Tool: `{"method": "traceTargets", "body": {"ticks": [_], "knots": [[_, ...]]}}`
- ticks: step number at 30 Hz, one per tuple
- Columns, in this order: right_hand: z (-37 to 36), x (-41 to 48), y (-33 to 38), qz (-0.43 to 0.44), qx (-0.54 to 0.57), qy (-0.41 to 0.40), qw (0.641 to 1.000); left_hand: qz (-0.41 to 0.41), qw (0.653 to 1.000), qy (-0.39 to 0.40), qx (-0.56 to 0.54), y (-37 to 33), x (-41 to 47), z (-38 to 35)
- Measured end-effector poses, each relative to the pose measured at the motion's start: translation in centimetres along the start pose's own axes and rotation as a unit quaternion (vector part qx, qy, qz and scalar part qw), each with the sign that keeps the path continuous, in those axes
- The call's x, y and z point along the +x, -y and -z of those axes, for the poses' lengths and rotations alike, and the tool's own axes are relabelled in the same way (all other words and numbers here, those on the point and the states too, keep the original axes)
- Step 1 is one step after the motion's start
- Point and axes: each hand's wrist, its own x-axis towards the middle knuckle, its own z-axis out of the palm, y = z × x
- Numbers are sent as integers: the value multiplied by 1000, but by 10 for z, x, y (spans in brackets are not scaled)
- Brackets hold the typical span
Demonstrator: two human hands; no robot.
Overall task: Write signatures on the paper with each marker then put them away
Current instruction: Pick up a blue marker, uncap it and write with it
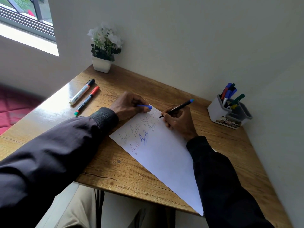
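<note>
Task well under way, by my reading. Paper (164, 155): white sheet, thin and flat, lying skewed on the table (115, 168), its near corner overhanging the front edge. Several signatures are bunched in the far half in two rough rows, in faint grey, red and a stronger blue, each underscored with strokes; the near half is bare. Right hand (179, 122) grips a slim black marker (177, 108) with a blue end-plug, fingers curled round the barrel in a writing hold, tip at the sheet's far edge; whether the tip touches, cannot tell. Left hand (128, 106) rests on the sheet's far corner and pinches a blue cap (144, 105), a short plastic tube. Probably a signature in progress. Left to do, at a guess: cap this marker, then deal with the two lying capped on the table's left side, a thick white marker (81, 92) with black cap and, just beside it, a thin dark marker (86, 101) with red cap and green end. Whether those two have been used, cannot tell. Holder (217, 112): grey-and-white plastic, boxy, compartmented, at the right by the wall, with several markers upright in it. Table is wood-grain laminate, glossy under window light.
</note>
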Motion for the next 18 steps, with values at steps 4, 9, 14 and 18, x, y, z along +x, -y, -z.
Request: {"method": "traceTargets", "body": {"ticks": [4,9,14,18], "knots": [[-1,1,-6,1,-30,20,999,4,1000,3,-1,-1,0,0],[-3,2,-6,2,-42,-8,999,-1,1000,2,-1,-1,0,0],[-1,5,-4,-3,-28,-57,998,0,1000,5,10,0,1,0],[1,3,-9,-29,-23,-2,999,0,1000,5,10,0,0,0]]}}
